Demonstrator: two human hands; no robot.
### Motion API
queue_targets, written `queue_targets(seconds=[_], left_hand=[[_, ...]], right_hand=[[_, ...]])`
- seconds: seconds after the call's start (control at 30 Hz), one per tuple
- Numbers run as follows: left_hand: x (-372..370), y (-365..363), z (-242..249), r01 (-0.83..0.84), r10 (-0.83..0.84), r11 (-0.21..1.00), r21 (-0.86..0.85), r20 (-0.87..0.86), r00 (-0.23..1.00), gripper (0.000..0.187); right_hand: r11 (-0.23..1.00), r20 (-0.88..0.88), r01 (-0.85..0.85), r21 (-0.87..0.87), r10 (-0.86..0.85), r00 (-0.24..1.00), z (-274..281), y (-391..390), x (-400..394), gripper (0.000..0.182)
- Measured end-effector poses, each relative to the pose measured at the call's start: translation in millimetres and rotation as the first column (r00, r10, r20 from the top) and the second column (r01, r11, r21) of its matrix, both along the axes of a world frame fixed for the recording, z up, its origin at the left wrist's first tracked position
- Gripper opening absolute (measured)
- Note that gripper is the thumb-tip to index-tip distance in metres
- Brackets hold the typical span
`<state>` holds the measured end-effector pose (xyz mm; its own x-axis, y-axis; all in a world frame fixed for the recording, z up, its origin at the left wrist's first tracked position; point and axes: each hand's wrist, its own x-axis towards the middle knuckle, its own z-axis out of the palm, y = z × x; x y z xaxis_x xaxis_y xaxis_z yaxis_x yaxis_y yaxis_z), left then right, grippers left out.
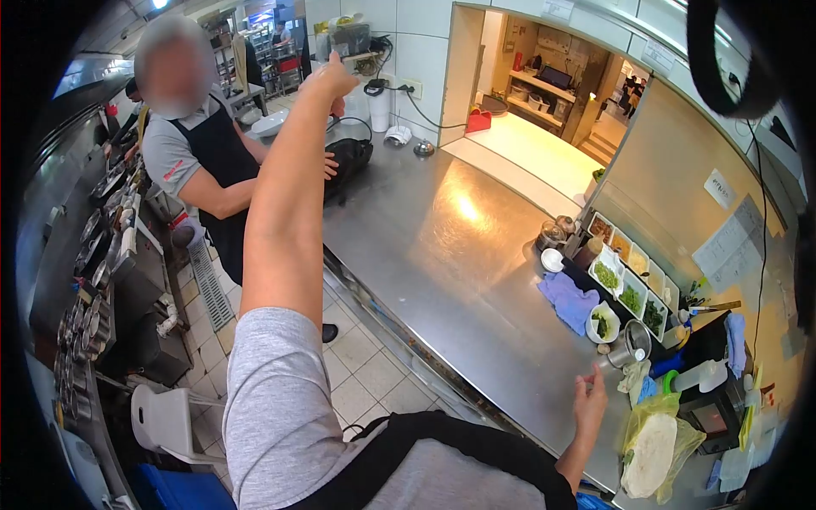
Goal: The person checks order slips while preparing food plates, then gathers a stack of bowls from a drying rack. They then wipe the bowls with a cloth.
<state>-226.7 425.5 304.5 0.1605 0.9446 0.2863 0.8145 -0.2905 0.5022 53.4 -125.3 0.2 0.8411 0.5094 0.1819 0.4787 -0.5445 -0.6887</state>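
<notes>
My left arm is stretched out far in front of me, and my left hand (332, 78) is raised near the shelf on the tiled back wall, fingers loose with nothing in them. My right hand (589, 401) hovers open just above the steel counter (442, 246), fingers apart and empty. It is close to a metal cup (634, 342) and a small white bowl of greens (602, 324). A co-worker in a grey shirt and black apron (208, 161) stands beyond my left arm, one hand on a black bag (350, 158) on the counter.
A blue cloth (567, 299) and a row of tubs with chopped greens (631, 297) line the counter's right side. Flatbreads in a plastic bag (650, 452) lie near me. A stove line with pans (98, 255) runs along the left, with a white stool (166, 421) in the tiled aisle.
</notes>
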Motion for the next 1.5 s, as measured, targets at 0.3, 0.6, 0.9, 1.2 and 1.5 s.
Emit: queue_targets(seconds=[0.3, 0.6, 0.9, 1.2, 1.5], left_hand=[[29.6, 65.6, -97.4, 0.167, -0.190, 0.974, -0.151, -0.153, 0.970, 0.072], [64.7, 110.1, -62.2, 0.143, -0.143, 0.988, -0.064, 0.004, 0.990, 0.064], [69.7, 140.7, -26.3, 0.132, -0.132, 0.991, 0.011, 0.032, 0.991, 0.063], [62.2, 210.1, -63.8, -0.152, 0.028, 0.937, 0.316, 0.363, 0.931, 0.052], [81.5, 171.1, -115.7, -0.017, -0.108, 0.994, 0.108, 0.994, -0.009, 0.050]], right_hand=[[0.891, -0.056, -0.403, 0.208, 0.422, 0.905, 57.6, 44.6, 12.1, 0.037], [-0.107, 0.778, -0.972, 0.211, 0.620, 0.101, 223.2, 84.3, -58.0, 0.038], [-0.236, 0.766, -0.964, 0.122, 0.641, -0.060, 253.4, 130.1, -77.7, 0.060], [0.093, 0.871, -0.996, -0.014, 0.490, 0.034, 247.4, 194.2, -83.5, 0.027], [0.575, 0.749, -0.809, -0.122, 0.588, 0.305, 218.8, 262.5, -50.6, 0.049]])
